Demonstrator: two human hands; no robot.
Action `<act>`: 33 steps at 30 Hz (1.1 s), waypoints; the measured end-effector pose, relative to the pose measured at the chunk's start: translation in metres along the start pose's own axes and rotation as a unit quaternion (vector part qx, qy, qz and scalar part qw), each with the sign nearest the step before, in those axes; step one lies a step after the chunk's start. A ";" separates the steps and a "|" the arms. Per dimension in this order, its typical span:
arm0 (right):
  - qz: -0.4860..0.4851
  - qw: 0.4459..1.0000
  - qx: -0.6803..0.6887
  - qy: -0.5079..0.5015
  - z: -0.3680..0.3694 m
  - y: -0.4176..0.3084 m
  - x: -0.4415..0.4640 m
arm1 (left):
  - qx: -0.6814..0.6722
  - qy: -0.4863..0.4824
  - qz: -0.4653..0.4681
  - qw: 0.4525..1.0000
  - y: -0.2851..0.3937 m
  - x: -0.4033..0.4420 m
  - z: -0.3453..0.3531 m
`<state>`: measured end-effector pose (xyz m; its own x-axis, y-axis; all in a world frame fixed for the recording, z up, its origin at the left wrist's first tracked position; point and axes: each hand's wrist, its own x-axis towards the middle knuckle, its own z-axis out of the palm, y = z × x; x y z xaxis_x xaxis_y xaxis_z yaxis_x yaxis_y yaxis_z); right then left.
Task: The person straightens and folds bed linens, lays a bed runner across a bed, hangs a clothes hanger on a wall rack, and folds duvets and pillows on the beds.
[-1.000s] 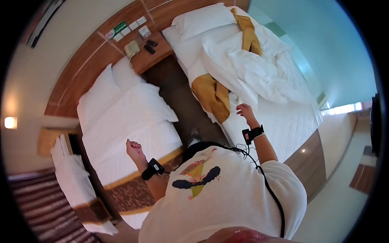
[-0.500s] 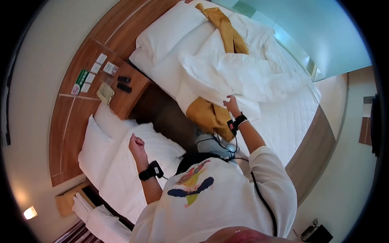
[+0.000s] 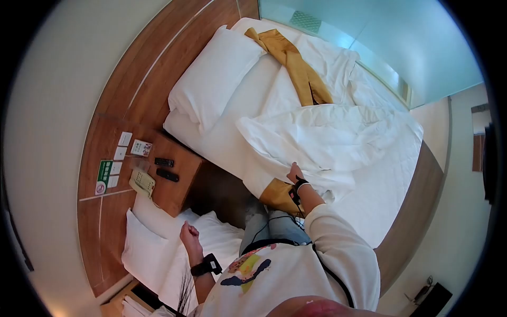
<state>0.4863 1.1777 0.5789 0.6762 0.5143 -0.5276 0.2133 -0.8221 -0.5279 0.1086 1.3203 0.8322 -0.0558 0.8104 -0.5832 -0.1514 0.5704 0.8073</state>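
Observation:
My right hand (image 3: 296, 173) is at the near edge of a rumpled white duvet (image 3: 317, 140) on the far bed. Its fingers look bent on the cloth, though their tips are partly hidden. Below that hand, a mustard-coloured bed runner (image 3: 280, 196) hangs over the bedside, partly covered by white cloth. Another stretch of the runner shows across the bed's far half. My left hand (image 3: 191, 239) is curled into a loose fist in front of my body, over the nearer bed, with nothing visible in it. Black bands with small boxes circle both wrists.
A white pillow (image 3: 211, 79) lies by the wooden headboard. Between the beds stands a nightstand (image 3: 182, 182) carrying two remotes (image 3: 167, 174) and a telephone (image 3: 142, 182). The second bed (image 3: 150, 259) is at lower left. A frosted glass wall (image 3: 380, 47) borders the far side.
My view has tilted, so the bed appears lower. My right hand stays by the duvet edge, and less of the near runner shows. My left hand remains curled.

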 end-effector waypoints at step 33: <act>0.225 0.535 0.519 0.627 -0.286 0.469 -0.538 | 0.426 -0.384 -0.010 0.819 -0.252 -0.045 0.179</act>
<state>0.4239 0.4457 0.8058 0.5737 -0.7832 -0.2396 -0.2370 0.1212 -0.9639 0.3260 1.1642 0.6710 0.6249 0.4584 -0.6320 0.6172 0.2058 0.7595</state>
